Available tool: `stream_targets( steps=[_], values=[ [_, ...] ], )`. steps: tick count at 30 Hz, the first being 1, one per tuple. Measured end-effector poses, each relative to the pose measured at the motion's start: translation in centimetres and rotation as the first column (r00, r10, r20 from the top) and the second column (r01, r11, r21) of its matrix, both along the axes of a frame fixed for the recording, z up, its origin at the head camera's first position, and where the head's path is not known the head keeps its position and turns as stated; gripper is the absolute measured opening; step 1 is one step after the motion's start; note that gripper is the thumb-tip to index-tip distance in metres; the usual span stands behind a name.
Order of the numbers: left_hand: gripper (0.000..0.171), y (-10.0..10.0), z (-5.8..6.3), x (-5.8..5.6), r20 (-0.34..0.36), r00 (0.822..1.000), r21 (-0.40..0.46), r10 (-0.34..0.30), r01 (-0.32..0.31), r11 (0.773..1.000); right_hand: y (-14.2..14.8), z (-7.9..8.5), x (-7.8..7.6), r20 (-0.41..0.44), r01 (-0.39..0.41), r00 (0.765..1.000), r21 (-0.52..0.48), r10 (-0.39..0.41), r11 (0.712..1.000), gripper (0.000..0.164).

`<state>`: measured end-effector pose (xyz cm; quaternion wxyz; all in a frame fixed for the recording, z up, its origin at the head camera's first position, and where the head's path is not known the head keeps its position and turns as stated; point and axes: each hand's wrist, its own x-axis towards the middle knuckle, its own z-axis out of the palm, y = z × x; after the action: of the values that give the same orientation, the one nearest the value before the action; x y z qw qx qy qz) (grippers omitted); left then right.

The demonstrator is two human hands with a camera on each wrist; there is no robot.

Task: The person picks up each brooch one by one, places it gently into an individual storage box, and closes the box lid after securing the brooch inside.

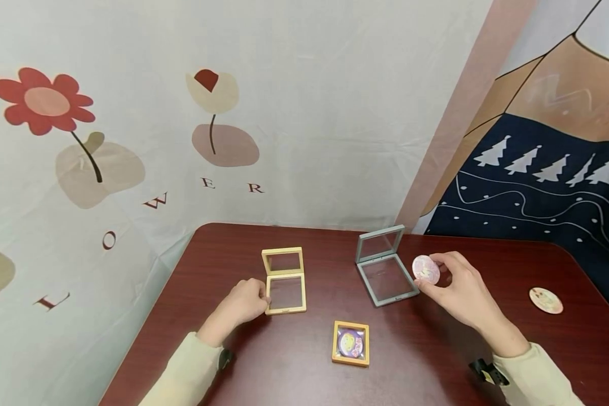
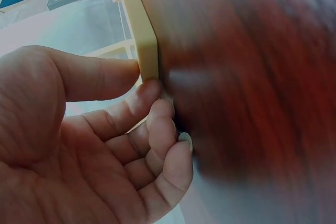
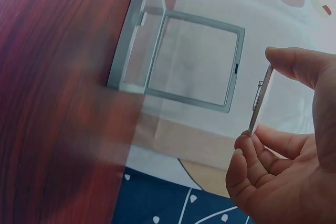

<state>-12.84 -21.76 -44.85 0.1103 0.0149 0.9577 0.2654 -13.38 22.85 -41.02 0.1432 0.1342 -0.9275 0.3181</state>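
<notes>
Evidently, the step in hand is the placing of a badge, to judge by the grips. The right hand [image 1: 462, 290] pinches the pink pin badge [image 1: 426, 269] at its rim between thumb and fingertips, with the pin clasp [image 3: 256, 98] exposed at the back. Just left of these fingers stands the gray display frame [image 1: 397, 298], lid raised. The left hand [image 1: 246, 301] pinches the side of the cream-yellow display frame [image 1: 286, 310]; whether it lifts or merely steadies the part is hard to tell. Between both sets of fingers, nearer the person, lies the orange display frame [image 1: 350, 361]; right of the right fingers, a second badge [image 1: 546, 300]. The next move probably calls for levelling the pink pin badge over the gray display frame's base.
</notes>
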Motion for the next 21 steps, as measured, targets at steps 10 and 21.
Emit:
stream_targets(
  steps=[10, 21],
  values=[
    [0.034, 0.1, 0.2, 0.6, -0.006, 1.0, 0.004, -0.009, 0.009, 1.0, -1.5, 0.1, 0.2, -0.006, -0.02, 1.0, 0.001, 0.02, 1.0, 0.051],
    [0.037, 0.2, 0.3, 1.5, -0.011, 1.0, 0.031, -0.03, 0.03, 0.999, -3.7, 0.6, 0.5, -0.03, -0.064, 0.998, -0.013, 0.063, 0.998, 0.051]
  ],
)
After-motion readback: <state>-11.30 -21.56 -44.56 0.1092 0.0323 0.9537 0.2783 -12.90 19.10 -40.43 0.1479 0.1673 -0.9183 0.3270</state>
